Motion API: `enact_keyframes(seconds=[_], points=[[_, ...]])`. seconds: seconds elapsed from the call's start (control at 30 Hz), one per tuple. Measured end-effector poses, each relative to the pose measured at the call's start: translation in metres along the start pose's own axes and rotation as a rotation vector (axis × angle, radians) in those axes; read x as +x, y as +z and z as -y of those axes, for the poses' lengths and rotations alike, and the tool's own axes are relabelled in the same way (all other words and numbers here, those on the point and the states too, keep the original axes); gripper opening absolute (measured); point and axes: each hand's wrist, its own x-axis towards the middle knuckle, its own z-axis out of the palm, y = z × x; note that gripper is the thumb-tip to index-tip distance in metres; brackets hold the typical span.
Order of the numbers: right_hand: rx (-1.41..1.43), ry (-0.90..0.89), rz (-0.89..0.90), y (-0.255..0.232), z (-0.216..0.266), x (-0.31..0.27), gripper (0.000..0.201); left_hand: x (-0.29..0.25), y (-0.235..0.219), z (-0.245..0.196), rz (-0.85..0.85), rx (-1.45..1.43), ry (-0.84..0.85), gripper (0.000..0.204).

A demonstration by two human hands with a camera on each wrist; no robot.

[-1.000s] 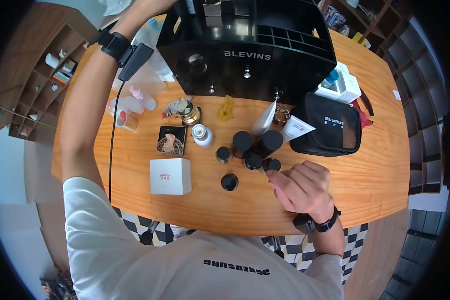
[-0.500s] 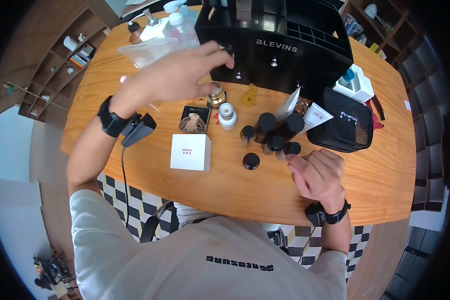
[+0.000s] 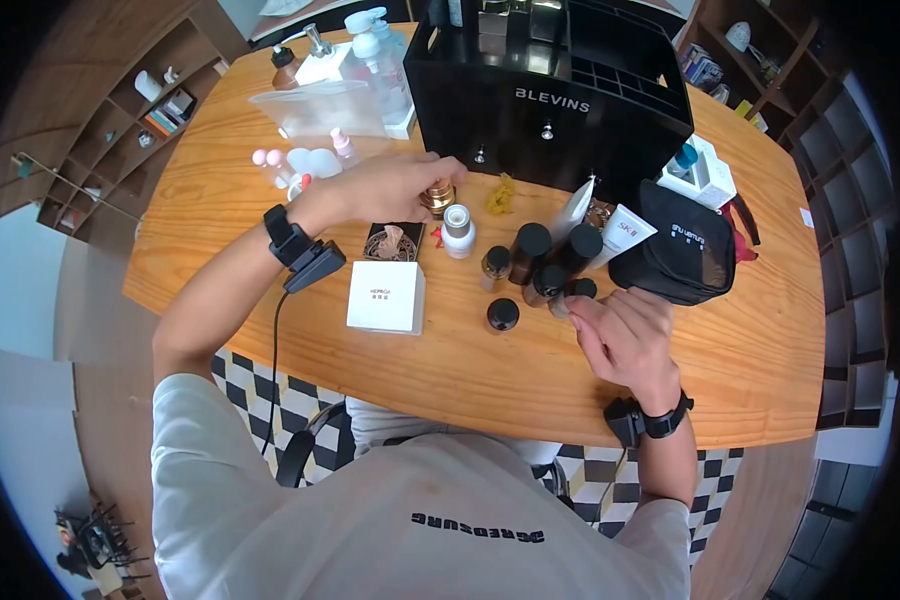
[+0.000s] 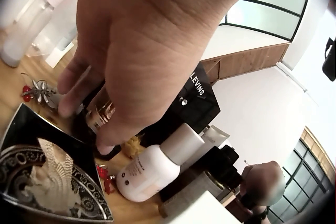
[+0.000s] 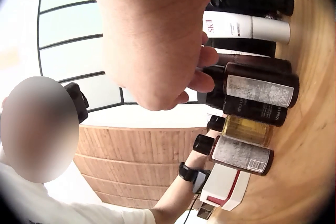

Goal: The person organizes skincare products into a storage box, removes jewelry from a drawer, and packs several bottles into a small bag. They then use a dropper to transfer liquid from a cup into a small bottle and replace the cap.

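My left hand (image 3: 395,187) reaches over the table and grips a gold-banded glass bottle (image 3: 437,200) between thumb and fingers; the palm hides part of it in the left wrist view. Beside it stand a white bottle (image 3: 458,238) and a black tray (image 4: 86,174) with a pale fan-shaped ornament (image 4: 51,179). On the right, my right hand (image 3: 630,335) has its fingers curled, thumb and fingertips at the cap of a small brown black-capped bottle (image 5: 261,90). Other dark bottles (image 3: 530,250) cluster next to it.
A black BLEVINS organizer (image 3: 550,125) stands at the back. White box (image 3: 385,297) lies near the front. A black pouch (image 3: 675,245) and white SK-II tube (image 3: 625,235) are on the right; pump bottles (image 3: 375,60) and a translucent container (image 3: 320,108) are back left.
My left hand came down from the back left beside the organizer to the gold-banded bottle and took hold of it. My right hand stayed at the small black-capped bottle. The head view shifted.
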Motion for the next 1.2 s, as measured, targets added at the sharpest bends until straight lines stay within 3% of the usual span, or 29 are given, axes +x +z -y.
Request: enact_keyframes(seconds=[0.03,0.1,0.13,0.2,0.23,0.3,0.4,0.63,0.73,0.83,0.9,0.93,1.0,1.2], points=[[-0.003,-0.005,0.005,0.0,0.0,0.0,0.008,-0.004,0.001,0.002,0.003,0.0,-0.002,0.057],[-0.009,-0.01,0.007,-0.002,0.002,0.001,0.009,-0.014,0.003,-0.002,-0.259,0.033,0.103,0.06],[-0.019,-0.016,0.009,-0.003,0.002,0.001,0.01,-0.018,0.003,-0.005,-0.25,0.033,0.102,0.06],[-0.018,-0.015,0.008,-0.004,0.003,0.001,0.011,-0.026,-0.007,-0.02,-0.078,0.075,-0.469,0.072],[-0.02,-0.023,0.013,-0.004,0.003,0.001,0.012,-0.028,-0.009,-0.023,-0.067,0.078,-0.47,0.072],[-0.013,-0.019,0.01,-0.002,0.005,0.0,0.013,-0.03,-0.01,-0.028,0.166,0.115,-0.602,0.083],[-0.009,-0.029,0.005,0.0,0.006,0.0,0.015,-0.023,-0.005,-0.037,0.261,0.105,-0.636,0.083],[-0.014,-0.022,0.027,-0.007,0.005,0.0,0.017,-0.02,0.007,-0.016,0.172,0.073,-0.531,0.071],[-0.001,-0.033,-0.007,-0.004,0.004,-0.001,0.02,-0.026,-0.029,-0.039,0.143,0.041,-0.603,0.072],[-0.008,-0.027,0.001,-0.005,0.003,-0.002,0.02,-0.035,-0.07,-0.06,0.068,0.055,-0.602,0.059],[-0.012,-0.025,-0.004,-0.006,0.004,-0.002,0.02,-0.04,-0.095,-0.067,-0.096,0.009,-0.367,0.033],[-0.012,-0.029,-0.006,-0.006,0.004,-0.002,0.02,-0.041,-0.106,-0.073,-0.094,0.009,-0.368,0.033],[-0.011,-0.031,-0.008,-0.006,0.004,-0.002,0.019,-0.04,-0.125,-0.082,-0.189,-0.329,-0.261,0.023],[-0.026,-0.033,-0.027,-0.009,0.006,0.0,0.018,-0.014,-0.134,-0.078,-0.295,-0.202,-0.001,0.02]])
